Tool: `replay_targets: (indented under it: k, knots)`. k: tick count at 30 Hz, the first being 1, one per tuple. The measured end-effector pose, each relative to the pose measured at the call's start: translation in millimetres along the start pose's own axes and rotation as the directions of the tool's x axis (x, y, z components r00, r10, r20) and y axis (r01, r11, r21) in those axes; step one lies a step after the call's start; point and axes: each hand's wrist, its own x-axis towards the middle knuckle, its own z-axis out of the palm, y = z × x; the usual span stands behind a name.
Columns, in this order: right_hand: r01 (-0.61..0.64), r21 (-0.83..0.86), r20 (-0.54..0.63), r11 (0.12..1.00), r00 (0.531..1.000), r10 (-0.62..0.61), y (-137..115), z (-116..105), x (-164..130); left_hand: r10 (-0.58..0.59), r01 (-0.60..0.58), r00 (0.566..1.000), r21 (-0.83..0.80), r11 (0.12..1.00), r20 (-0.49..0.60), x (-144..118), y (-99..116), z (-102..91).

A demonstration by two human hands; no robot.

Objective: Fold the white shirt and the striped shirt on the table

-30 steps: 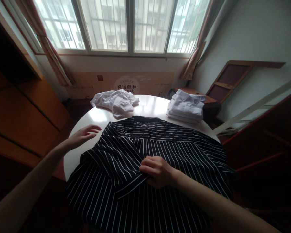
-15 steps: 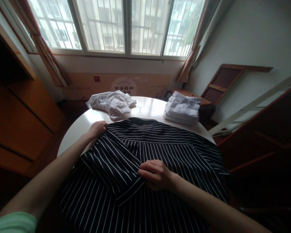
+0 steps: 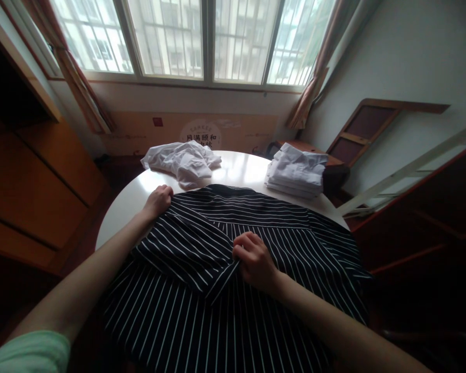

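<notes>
A black shirt with white stripes (image 3: 279,259) lies spread over the round table, its lower part reaching toward me. At the shirt's upper left, by the shoulder, my left hand (image 3: 159,201) is closed on the cloth. Near the middle of the shirt my right hand (image 3: 254,261) pinches the cuff end of the left sleeve (image 3: 190,246), which is folded inward across the body. The other sleeve (image 3: 336,243) hangs out along the right side. The fingertips of both hands are partly hidden.
On the white tabletop (image 3: 124,207), a crumpled white garment (image 3: 182,160) lies at the back left. A stack of folded white clothes (image 3: 295,171) sits at the back right. Wooden cabinets (image 3: 42,191) stand to the left, and a window with curtains is behind the table.
My right hand has moved up and slightly right, drawing the sleeve's cuff further across the shirt. My left hand keeps its hold at the shoulder. The view has shifted slightly.
</notes>
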Motion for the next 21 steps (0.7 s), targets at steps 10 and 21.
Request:
replay_targets:
  k: [10, 21]
  knots:
    - [0.159, 0.143, 0.054, 0.977, 0.984, -0.168, 0.7, 2.3, -0.4, -0.252, 0.269, 0.963, -0.362, 0.893, 0.093, -8.2, -14.2, -4.0]
    - [0.215, 0.198, -0.043, 0.956, 0.977, -0.211, -1.9, -0.3, -1.2, -0.192, 0.235, 0.972, -0.48, 0.845, 0.138, -11.0, -9.9, -10.4]
